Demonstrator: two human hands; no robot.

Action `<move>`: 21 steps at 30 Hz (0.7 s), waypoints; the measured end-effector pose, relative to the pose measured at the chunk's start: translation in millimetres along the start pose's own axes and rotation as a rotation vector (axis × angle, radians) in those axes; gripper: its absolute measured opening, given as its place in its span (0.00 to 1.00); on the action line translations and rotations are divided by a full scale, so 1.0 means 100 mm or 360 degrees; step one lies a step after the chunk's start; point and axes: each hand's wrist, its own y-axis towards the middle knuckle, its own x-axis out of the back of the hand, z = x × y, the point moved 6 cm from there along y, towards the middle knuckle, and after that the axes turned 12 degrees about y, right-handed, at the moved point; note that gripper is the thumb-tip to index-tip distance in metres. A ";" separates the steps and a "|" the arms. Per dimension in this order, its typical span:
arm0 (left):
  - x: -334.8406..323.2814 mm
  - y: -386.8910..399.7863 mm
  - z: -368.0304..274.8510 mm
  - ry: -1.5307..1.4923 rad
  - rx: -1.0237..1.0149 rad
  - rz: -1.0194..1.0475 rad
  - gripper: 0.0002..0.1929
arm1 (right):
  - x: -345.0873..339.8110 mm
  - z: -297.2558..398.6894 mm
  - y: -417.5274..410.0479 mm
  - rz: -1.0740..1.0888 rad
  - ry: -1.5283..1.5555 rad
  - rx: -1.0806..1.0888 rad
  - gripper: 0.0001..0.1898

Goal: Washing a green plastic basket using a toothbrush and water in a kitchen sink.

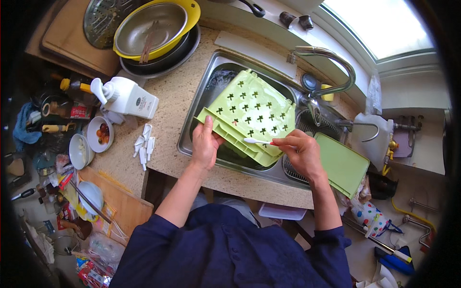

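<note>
Over the left basin of a stainless steel sink (186, 138), a wet green plastic panel with rows of clover-like cutouts (252, 104) is held tilted. My left hand (206, 144) grips its lower left edge, thumb on top. In my right hand (300, 149) is a toothbrush (255, 141) with a white head end and some red on its handle; it lies over the panel's ribbed lower edge. The bristles cannot be made out. Some water shows in the basin behind the panel. A flat green plastic panel (342, 162) rests at the sink's right end, beside my right forearm.
A curved metal faucet (342, 64) arches over the sink's back. Left on the counter are small white plastic pieces (144, 144), a white pump bottle (131, 97), bowls (101, 135) and a yellow colander (194, 18) stacked in pans. A wooden board (133, 201) lies lower left.
</note>
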 end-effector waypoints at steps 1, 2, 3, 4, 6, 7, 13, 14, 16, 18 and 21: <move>0.00 0.03 -0.01 0.0023 -0.0002 0.0037 0.22 | -0.01 -0.02 -0.03 -0.0011 -0.0010 -0.0006 0.08; 0.02 0.04 0.01 0.0008 0.0023 -0.0013 0.21 | -0.02 -0.03 -0.05 -0.0086 0.0129 0.0019 0.09; -0.01 0.05 -0.01 0.0008 0.0027 0.0007 0.21 | -0.02 -0.02 -0.06 -0.0169 0.0267 0.0042 0.10; -0.04 0.05 -0.03 0.0055 0.0023 0.0006 0.20 | -0.06 0.00 -0.05 -0.0155 0.0185 0.0086 0.10; -0.06 0.08 -0.04 0.0194 0.0032 0.0043 0.18 | 0.02 -0.15 0.06 -0.0298 0.0016 0.0062 0.09; -0.06 0.07 -0.02 0.0209 0.0047 0.0058 0.18 | 0.08 -0.25 0.11 -0.0424 -0.0157 0.0037 0.08; -0.13 0.09 -0.01 0.0240 0.0014 0.0053 0.17 | 0.02 -0.20 0.20 -0.0228 -0.0072 0.0080 0.08; -0.14 0.07 -0.02 0.0259 0.0025 0.0100 0.17 | -0.05 -0.16 0.24 -0.0200 -0.0097 0.0118 0.08; -0.18 0.06 0.00 0.0278 0.0035 0.0157 0.17 | -0.01 -0.32 0.45 -0.0385 -0.0052 0.0095 0.08; -0.18 0.06 0.05 0.0295 0.0039 0.0199 0.17 | 0.08 -0.49 0.66 -0.0646 0.0016 -0.0057 0.08; -0.13 0.08 0.09 0.0320 0.0030 0.0188 0.19 | -0.09 -0.37 0.61 -0.0515 -0.0023 -0.0015 0.11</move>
